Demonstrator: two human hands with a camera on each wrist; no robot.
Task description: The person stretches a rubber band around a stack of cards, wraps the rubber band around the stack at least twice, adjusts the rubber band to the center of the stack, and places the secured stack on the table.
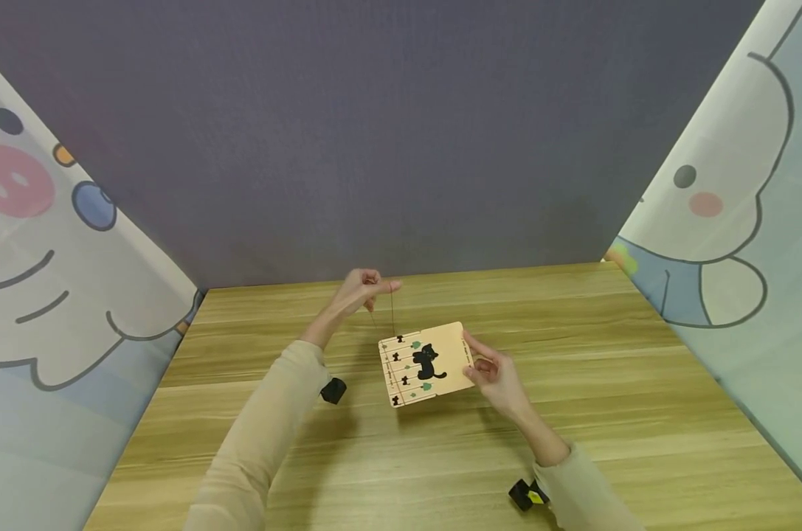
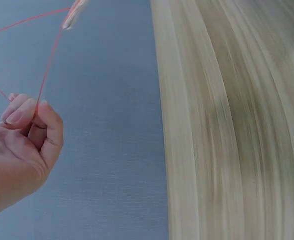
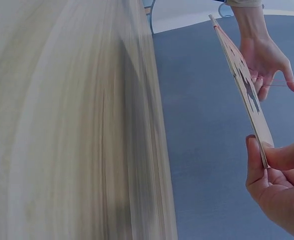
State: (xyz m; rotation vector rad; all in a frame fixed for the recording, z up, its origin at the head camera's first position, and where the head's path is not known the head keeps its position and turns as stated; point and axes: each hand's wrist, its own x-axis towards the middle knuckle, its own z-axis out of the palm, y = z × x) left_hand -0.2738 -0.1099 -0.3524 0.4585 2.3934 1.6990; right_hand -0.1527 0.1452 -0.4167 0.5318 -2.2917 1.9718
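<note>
A thin cream card with a black cat, small bows and green leaves printed on it is held tilted above the table in the head view. My right hand pinches its right edge between thumb and fingers. Red thread runs from the card's left part up to my left hand. The left wrist view shows that hand's fingers curled, pinching the thread and drawing it taut. Seen nearly edge-on in the right wrist view, the card stands apart from the left hand.
A wood-grain table lies below both hands. Behind it rises a grey panel, with cartoon-printed sheets on both sides. Black devices sit by the wrists, one beside the left sleeve and one near the right sleeve.
</note>
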